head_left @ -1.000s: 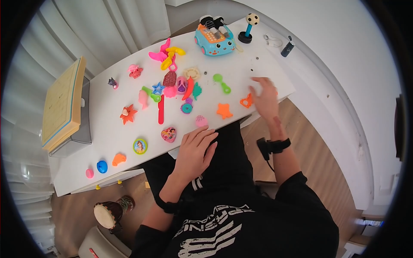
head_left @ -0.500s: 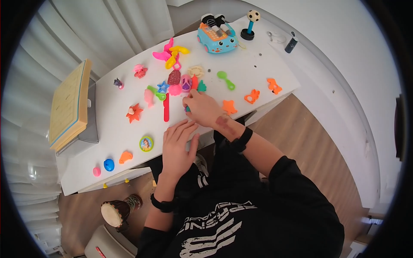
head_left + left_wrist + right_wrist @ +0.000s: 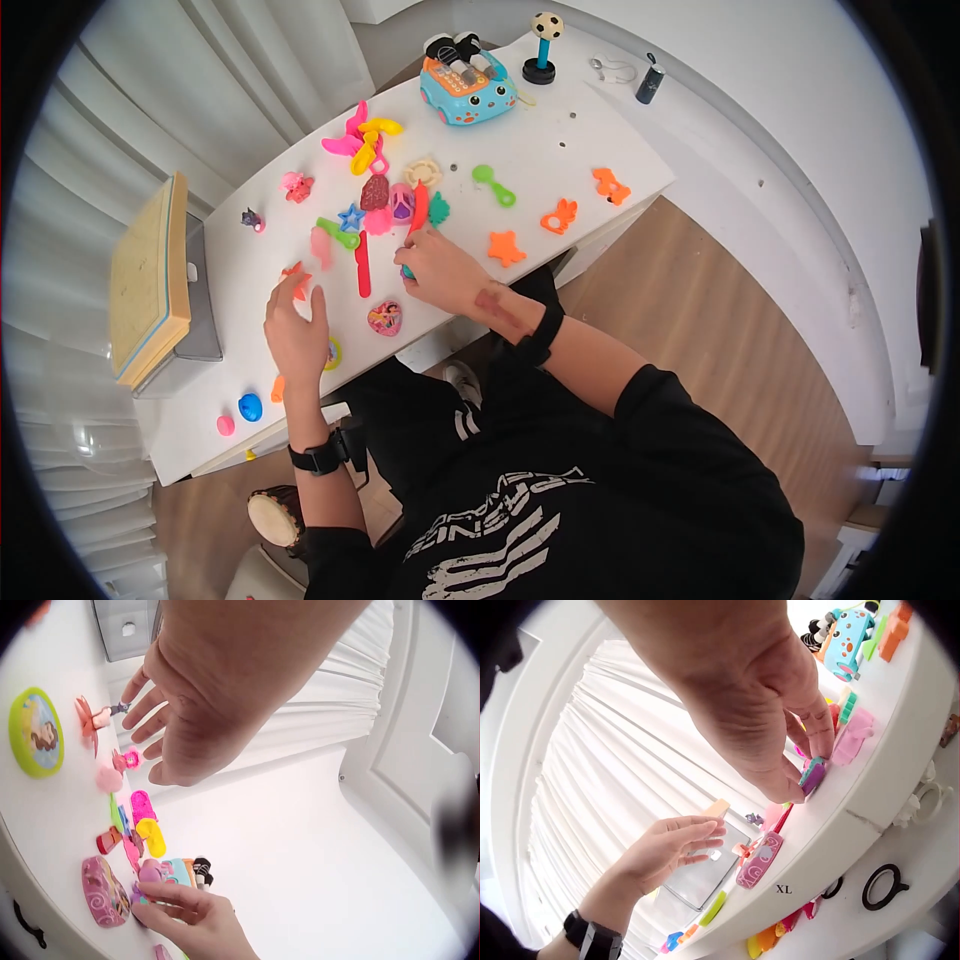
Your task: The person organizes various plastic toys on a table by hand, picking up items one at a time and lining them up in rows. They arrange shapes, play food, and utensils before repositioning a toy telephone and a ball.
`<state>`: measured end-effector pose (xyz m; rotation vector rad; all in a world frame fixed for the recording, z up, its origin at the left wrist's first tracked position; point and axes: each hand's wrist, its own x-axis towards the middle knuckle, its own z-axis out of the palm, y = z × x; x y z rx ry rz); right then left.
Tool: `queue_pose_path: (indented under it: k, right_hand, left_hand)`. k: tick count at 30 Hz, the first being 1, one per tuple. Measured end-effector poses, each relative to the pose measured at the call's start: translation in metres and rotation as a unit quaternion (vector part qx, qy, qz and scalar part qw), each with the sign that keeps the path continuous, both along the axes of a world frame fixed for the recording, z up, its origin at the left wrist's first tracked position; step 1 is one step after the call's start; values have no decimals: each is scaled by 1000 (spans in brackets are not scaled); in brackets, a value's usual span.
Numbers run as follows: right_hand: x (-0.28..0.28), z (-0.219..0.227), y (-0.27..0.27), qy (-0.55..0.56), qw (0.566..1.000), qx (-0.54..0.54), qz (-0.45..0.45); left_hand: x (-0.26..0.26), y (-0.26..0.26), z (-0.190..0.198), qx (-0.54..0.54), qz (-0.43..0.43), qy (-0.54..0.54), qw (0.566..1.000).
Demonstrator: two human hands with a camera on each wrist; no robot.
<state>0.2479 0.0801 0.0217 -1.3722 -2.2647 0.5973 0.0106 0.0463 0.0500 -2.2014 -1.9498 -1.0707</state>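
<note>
My right hand (image 3: 445,275) pinches a small purple-and-teal toy (image 3: 812,774) between thumb and fingers, low at the table surface. Just left of it lies a pink heart-shaped box (image 3: 385,318) with a picture on its lid. A flat red toy knife (image 3: 363,265) is close by, and a red chili-shaped piece (image 3: 419,205) sits beyond the fingers. Spread loosely, my left hand (image 3: 297,335) hovers with nothing in it. Its fingertips overlap an orange flower-like piece (image 3: 88,726) in the head view. Under that wrist a green-rimmed round case (image 3: 36,733) is partly hidden.
At the back stand a blue toy telephone (image 3: 470,98) and a football on a stand (image 3: 546,45). Several orange shapes (image 3: 507,248) and a green spoon (image 3: 493,185) lie to the right. A thick yellow book (image 3: 150,275) leans at the left end of the white table (image 3: 560,190).
My right hand has left the orange pieces at the right and come to the purple-and-teal toy, which it now pinches. My left hand has shifted left, from the table's front edge to the orange flower-like piece.
</note>
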Motion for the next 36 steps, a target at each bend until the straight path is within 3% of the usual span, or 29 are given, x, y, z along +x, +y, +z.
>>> queue_pose_path:
  k: [4, 6, 10, 14, 17, 20, 36]
  right_hand:
    - [28, 10, -7, 83, 994, 68, -12]
    - [64, 19, -6, 144, 978, 124, -81]
    - [179, 31, 11, 133, 934, 176, -283]
    - [263, 37, 9, 101, 884, 129, -437]
    - [297, 24, 8, 39, 877, 90, -470]
    - [318, 2, 6, 19, 891, 107, -441]
    - [325, -6, 7, -28, 898, 113, -423]
  left_hand:
    - [-18, -11, 7, -42, 43, -37, 997]
    - [-31, -18, 3, -54, 61, -50, 995]
    - [-73, -21, -10, -61, 77, -46, 994]
    - [-73, -14, -2, -58, 80, -49, 994]
    - [-59, -8, 4, -48, 69, -52, 995]
    - [-47, -8, 10, -35, 53, -57, 996]
    - [-58, -31, 10, -28, 59, -84, 994]
